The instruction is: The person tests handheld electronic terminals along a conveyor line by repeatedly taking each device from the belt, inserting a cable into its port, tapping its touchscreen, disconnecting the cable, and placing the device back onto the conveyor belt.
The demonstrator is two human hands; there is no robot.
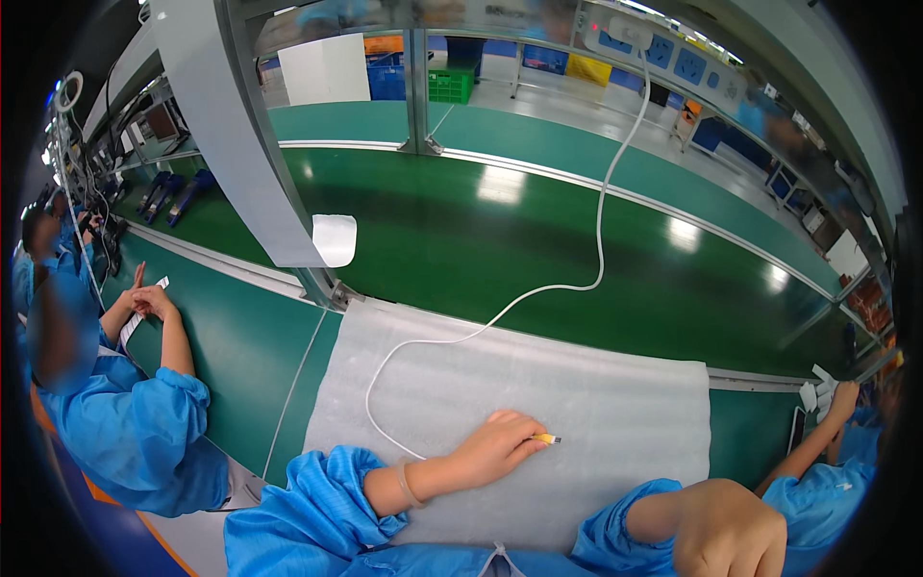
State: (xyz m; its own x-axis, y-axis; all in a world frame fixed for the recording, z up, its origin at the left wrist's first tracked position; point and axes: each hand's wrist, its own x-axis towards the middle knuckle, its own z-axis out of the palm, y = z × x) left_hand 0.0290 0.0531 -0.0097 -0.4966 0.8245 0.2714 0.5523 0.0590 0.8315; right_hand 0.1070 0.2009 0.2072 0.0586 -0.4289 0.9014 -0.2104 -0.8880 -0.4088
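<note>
At the far left a co-worker in a blue coat (125, 423) sat at the table (250, 356), both of that person's hands (149, 303) raised around a thin white strip (139, 317). Behind them, further along the line, some dark tools (173, 192) lay on the green conveyor belt (538, 260).

Moving right, a grey metal post (240, 144) rose from the table edge, with a small white card (335, 238) at its foot. In front of you lay a white foam sheet (577, 404), spread over the near part of the table.

Your left hand (495, 447) rested on that sheet, near its middle, fingers curled and pinching the yellow-tipped plug (546, 439) of a white cable (601, 221). The plug pointed right, just above the foam. From your hand the cable looped back left across the sheet, then ran over the belt and up to a power strip (663, 48) mounted on the far rail.

Your right hand (731, 529) sat at the near edge, lower right, closed into a loose fist; you held nothing that could be seen in it, and it was well apart from the plug.

At the far right another worker's hand (844, 396) held some small white pieces (817, 389).
</note>
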